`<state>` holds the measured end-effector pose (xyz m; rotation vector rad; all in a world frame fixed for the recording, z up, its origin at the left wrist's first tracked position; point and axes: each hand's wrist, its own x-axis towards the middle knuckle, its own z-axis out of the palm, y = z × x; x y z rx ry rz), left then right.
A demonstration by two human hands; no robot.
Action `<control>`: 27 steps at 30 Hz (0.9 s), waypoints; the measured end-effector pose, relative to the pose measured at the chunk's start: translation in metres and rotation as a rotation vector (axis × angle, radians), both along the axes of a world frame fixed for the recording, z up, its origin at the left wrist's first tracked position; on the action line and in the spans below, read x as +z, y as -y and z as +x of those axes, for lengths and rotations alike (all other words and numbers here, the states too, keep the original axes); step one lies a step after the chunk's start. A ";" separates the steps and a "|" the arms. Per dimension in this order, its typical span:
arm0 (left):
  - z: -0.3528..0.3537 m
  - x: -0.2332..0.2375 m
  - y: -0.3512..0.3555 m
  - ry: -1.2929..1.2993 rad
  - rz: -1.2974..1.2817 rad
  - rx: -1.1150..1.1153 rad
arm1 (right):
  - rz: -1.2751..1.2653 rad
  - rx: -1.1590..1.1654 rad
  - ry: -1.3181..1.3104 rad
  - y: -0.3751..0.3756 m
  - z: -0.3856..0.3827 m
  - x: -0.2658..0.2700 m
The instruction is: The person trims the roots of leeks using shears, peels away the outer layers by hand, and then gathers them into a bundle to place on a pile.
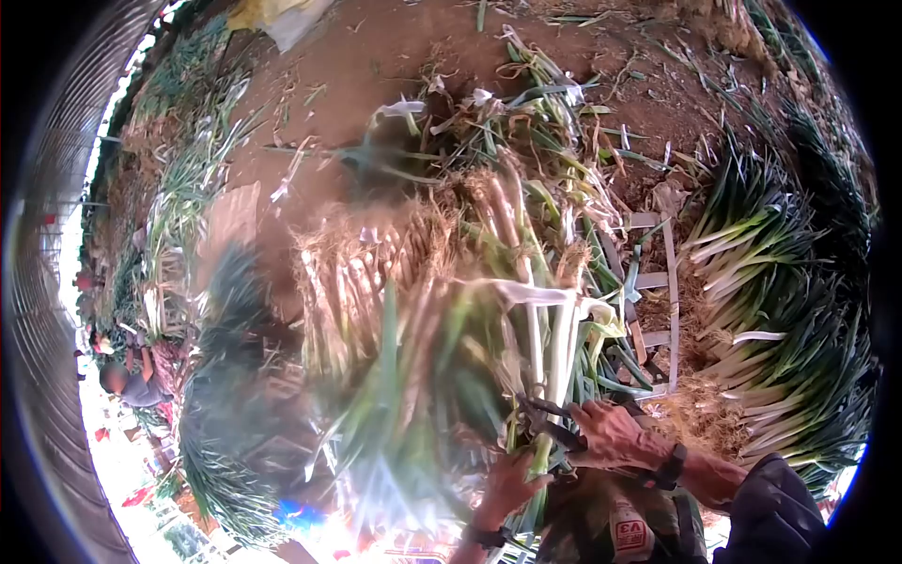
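Observation:
Low in the head view, my left hand (507, 487) is closed around the green part of a leek (540, 458). Just right of it, my right hand (609, 435) has its fingers curled on a dark narrow tool (558, 430), whose kind I cannot make out. The tool lies across the leek stalks beside my left hand. Above both hands, white leek stalks (561, 348) run upward with loose pale leaves around them. Further left lies a pile of leeks with brown roots (352, 287), partly blurred by haze on the lens.
Many leeks (752, 376) lie in a long row on the right, roots toward me. A pale slatted frame (672, 301) stands between. Trimmed leaves litter the brown soil (376, 56). Another person (141, 387) is at the far left, near more leeks (221, 451).

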<state>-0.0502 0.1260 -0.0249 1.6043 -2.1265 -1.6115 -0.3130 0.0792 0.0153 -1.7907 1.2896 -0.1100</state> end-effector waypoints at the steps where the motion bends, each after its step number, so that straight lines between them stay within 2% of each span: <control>1: 0.011 -0.001 0.008 0.018 0.099 -0.031 | -0.024 0.016 0.036 0.004 0.005 0.000; 2: 0.023 -0.002 0.014 0.035 0.199 -0.064 | -0.046 0.031 0.072 0.009 0.010 0.000; 3: 0.043 -0.024 0.013 -0.113 0.117 0.234 | -0.067 0.042 0.107 0.013 0.016 0.000; 5: 0.072 -0.029 0.042 0.036 -0.010 0.557 | -0.101 0.125 0.138 0.016 0.030 0.000; 7: 0.106 -0.042 0.069 0.525 -0.313 0.544 | -0.108 0.215 0.119 0.017 0.045 0.004; 8: 0.126 -0.069 0.068 0.711 -0.580 0.495 | -0.100 0.261 0.087 0.017 0.053 0.007; 12: 0.143 -0.076 0.085 0.839 -0.393 0.421 | 0.039 0.241 0.142 0.012 0.072 0.005; 16: 0.146 -0.100 0.077 0.910 -0.467 0.391 | 0.175 0.194 0.124 0.021 0.079 0.011; 19: 0.139 -0.098 0.081 0.816 -0.429 0.522 | 0.202 0.167 0.120 0.021 0.080 0.011; 25: 0.138 -0.108 0.083 0.982 -0.360 0.426 | 0.257 0.030 0.094 0.017 0.082 -0.003; 27: 0.139 -0.109 0.078 0.967 -0.446 0.368 | 0.238 0.039 0.075 0.026 0.078 0.010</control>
